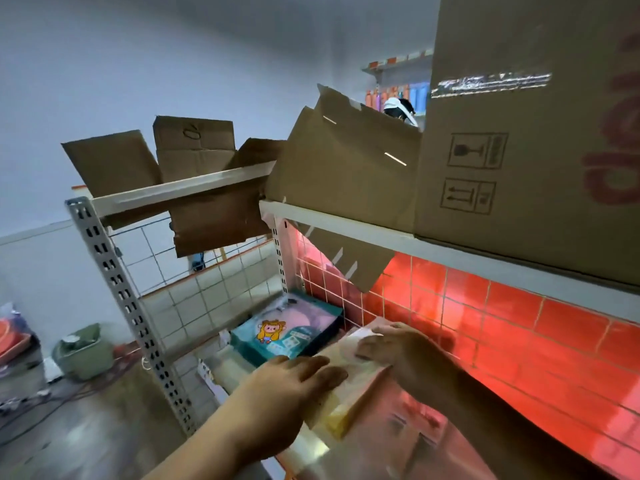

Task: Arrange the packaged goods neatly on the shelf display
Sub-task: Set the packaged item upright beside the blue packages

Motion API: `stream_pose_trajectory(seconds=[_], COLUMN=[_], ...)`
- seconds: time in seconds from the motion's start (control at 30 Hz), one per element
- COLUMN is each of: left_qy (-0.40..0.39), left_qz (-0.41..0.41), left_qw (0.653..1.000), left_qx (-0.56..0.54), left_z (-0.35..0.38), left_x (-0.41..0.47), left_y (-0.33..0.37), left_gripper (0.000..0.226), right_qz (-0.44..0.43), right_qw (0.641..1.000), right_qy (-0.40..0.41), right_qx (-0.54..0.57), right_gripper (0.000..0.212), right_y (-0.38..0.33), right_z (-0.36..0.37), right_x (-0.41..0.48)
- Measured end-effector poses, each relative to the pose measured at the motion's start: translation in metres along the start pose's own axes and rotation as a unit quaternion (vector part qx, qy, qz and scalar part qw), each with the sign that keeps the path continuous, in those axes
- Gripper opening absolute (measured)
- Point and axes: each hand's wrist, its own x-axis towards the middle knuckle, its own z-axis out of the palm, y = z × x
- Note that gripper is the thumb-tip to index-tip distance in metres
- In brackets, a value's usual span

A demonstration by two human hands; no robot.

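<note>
A flat, pale pink and yellow packaged item (349, 393) lies on the lower shelf (398, 445) of a metal rack. My left hand (287, 393) rests flat on its near left side, fingers straight. At the package's far edge, my right hand (391, 344) lies with its fingers over the top. Behind it, against the wire grid, a teal and pink package with a cartoon figure (287, 330) leans at an angle. More pale packages (221, 368) lie to the left, partly hidden by my left hand.
A large cardboard box (530, 150) sits on the upper shelf (346, 226) at the right, with open torn boxes (194, 174) to its left. A slotted rack post (128, 306) stands at the left. Red tiles (519, 334) back the shelf. Bins and cables lie on the floor.
</note>
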Motion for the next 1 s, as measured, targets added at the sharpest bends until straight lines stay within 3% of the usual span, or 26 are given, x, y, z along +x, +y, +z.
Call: stream_pose_trajectory(seconds=[0.03,0.13,0.17,0.2,0.23,0.27,0.37,0.47,0.57,0.7,0.83,1.0], left_qy=[-0.015,-0.027,-0.037,-0.032,-0.021,-0.012,0.016,-0.009,0.006,0.019,0.004,0.034], left_qz=[0.000,0.021,0.018,0.024,0.023,0.022,0.055,0.116,0.141,0.171,0.218,0.231], left_qw=[1.000,0.999,0.999,0.999,0.999,0.999,0.996,0.990,0.984,0.973,0.964,0.961], left_qx=[0.003,-0.011,-0.025,-0.035,-0.035,-0.045,-0.063,-0.085,-0.113,-0.155,-0.149,-0.149], left_z=[0.009,0.035,0.041,0.047,0.046,0.049,0.077,0.104,0.116,0.121,0.135,0.140], left_x=[0.003,0.012,0.017,0.021,0.026,0.031,0.041,0.051,0.060,0.070,0.075,0.073], left_y=[-0.007,-0.027,-0.034,-0.039,-0.043,-0.051,-0.069,-0.082,-0.081,-0.081,-0.080,-0.076], left_gripper=[0.077,0.076,0.074,0.074,0.077,0.078,0.080,0.078,0.056,0.053,0.047,0.045], right_qz=[0.019,-0.084,-0.091,-0.119,-0.104,-0.085,-0.031,0.019,0.092,0.065,0.144,0.164], right_qw=[0.999,0.991,0.990,0.984,0.987,0.990,0.990,0.990,0.980,0.937,0.892,0.878], right_qy=[-0.020,-0.008,-0.014,-0.005,-0.006,0.009,0.043,0.033,-0.020,-0.058,-0.204,-0.240], right_qx=[0.018,-0.101,-0.106,-0.131,-0.121,-0.115,-0.131,-0.135,-0.178,-0.339,-0.378,-0.381], right_gripper=[0.030,0.018,0.024,0.046,0.066,0.073,0.035,0.039,0.023,0.040,0.044,0.051], right_y=[-0.001,0.014,0.018,0.031,0.032,0.033,0.040,0.060,0.071,0.075,0.070,0.068], right_z=[0.001,0.016,0.023,0.030,0.034,0.042,0.058,0.076,0.077,0.072,0.076,0.076], right_x=[0.003,0.018,0.024,0.029,0.031,0.037,0.051,0.051,0.048,0.048,0.062,0.073])
